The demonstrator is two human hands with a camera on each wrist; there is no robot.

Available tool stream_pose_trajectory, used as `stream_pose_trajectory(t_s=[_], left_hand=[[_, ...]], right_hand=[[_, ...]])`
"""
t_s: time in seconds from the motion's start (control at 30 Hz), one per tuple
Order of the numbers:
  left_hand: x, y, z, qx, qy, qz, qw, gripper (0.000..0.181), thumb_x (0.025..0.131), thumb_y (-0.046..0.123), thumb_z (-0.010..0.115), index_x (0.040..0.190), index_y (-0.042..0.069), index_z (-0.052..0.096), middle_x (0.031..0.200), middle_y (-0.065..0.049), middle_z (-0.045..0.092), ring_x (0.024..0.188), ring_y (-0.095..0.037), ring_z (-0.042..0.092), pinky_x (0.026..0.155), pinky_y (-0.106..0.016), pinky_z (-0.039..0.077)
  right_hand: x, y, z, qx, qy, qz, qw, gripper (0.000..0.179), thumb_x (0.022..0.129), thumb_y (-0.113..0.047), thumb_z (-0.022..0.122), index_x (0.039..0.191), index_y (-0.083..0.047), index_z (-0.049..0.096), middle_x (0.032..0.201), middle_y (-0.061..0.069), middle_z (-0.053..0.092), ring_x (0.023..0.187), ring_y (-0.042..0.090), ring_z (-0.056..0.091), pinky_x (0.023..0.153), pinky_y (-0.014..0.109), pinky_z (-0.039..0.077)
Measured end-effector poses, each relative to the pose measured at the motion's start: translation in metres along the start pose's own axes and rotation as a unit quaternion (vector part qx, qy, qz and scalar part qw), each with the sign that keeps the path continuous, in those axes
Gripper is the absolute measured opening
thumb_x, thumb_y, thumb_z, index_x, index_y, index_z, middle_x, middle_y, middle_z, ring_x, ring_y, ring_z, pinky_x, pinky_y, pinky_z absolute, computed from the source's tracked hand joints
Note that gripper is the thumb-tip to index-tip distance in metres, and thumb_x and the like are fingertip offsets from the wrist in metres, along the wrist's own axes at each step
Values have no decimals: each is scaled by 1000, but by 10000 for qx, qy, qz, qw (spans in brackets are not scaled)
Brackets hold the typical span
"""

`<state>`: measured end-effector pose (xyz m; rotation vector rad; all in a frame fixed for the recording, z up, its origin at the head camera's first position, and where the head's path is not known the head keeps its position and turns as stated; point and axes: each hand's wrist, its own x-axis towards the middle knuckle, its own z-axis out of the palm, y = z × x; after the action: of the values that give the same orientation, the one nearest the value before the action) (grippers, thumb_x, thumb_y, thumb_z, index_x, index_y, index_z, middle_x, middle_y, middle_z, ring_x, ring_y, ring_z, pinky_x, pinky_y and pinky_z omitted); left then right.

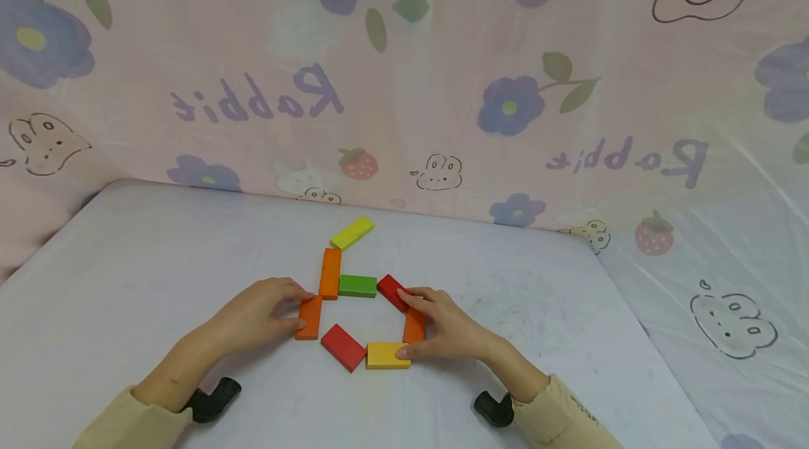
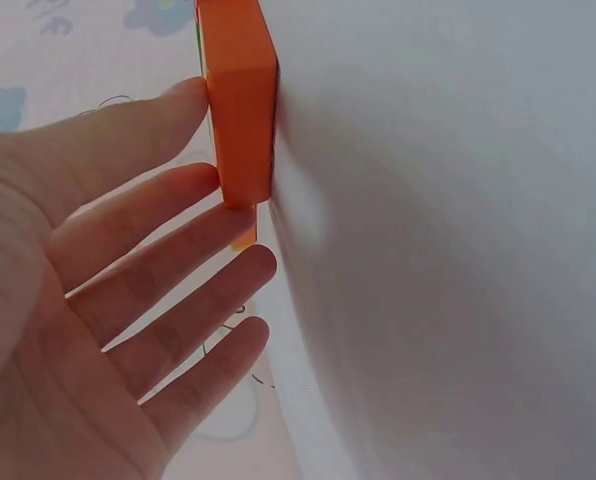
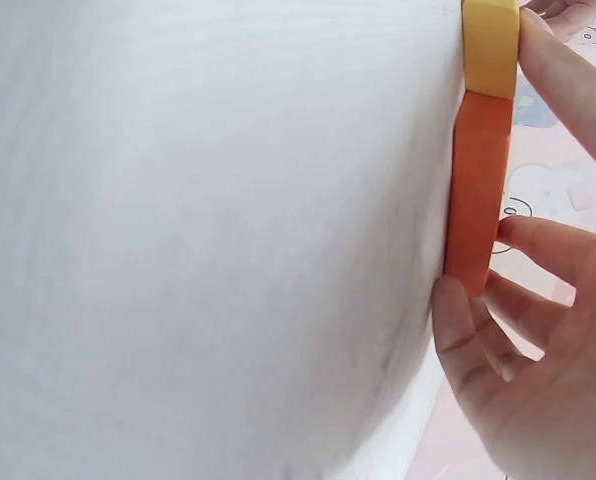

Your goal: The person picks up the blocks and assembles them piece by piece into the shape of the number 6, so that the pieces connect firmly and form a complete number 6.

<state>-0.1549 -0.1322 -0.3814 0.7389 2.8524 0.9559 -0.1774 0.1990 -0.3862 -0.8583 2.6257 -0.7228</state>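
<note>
My left hand point(image 1: 255, 315) rests its thumb and fingertips on the left orange block point(image 1: 309, 317); its other fingers spread out fairly straight in the left wrist view. My right hand point(image 1: 451, 326) spans the right side of a loop of flat blocks. Its thumb touches the yellow block point(image 1: 381, 356), while its fingertips reach the upper red block point(image 1: 390, 289) and the right orange block point(image 1: 414, 324), which they partly cover. A lower red block point(image 1: 343, 347) lies left of the yellow one. On the far side are a green block point(image 1: 357, 286) and an upright-lying orange block point(image 1: 330, 273).
A lime-yellow block point(image 1: 352, 232) lies slanted at the far end of the arrangement. All the blocks lie on a white-covered table point(image 1: 189, 245). A printed curtain point(image 1: 404, 83) hangs behind it. Black wrist pieces point(image 1: 215, 400) show at both sleeves.
</note>
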Motion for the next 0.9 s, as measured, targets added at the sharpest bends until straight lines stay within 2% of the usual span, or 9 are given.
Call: stream_pose_trajectory(t_s=[0.2,0.57,0.7,0.9], left_hand=[[1,2,2,-5,41,-48,10000,33,79,16,77,109,6,69,105,-1,68,102,-26,61,93,-50,50],[2,3,6,-66,200,102,9997,29,78,12,77,104,4,68,101,0,67,96,-23,62,90,-47,51],[2,4,6,-242,114,29,9996,30,78,13,78,105,5,68,102,0,67,96,-22,61,90,-47,51],[2,4,8,-381,37,131,9992,32,78,18,78,108,10,69,102,5,67,96,-18,60,90,-44,50]], right_hand=[[0,0,0,15,-17,35,10000,87,76,-47,77,147,-14,40,148,10,38,129,29,37,103,53,40],[0,-1,0,34,-5,0,10000,87,76,-46,78,147,-14,40,148,10,39,130,29,37,104,53,40],[0,-1,0,40,-9,10,10000,86,76,-46,78,147,-14,40,148,10,39,130,29,37,103,53,40],[0,-1,0,48,-24,41,10000,86,76,-46,77,147,-14,40,149,9,38,130,29,36,103,52,40]])
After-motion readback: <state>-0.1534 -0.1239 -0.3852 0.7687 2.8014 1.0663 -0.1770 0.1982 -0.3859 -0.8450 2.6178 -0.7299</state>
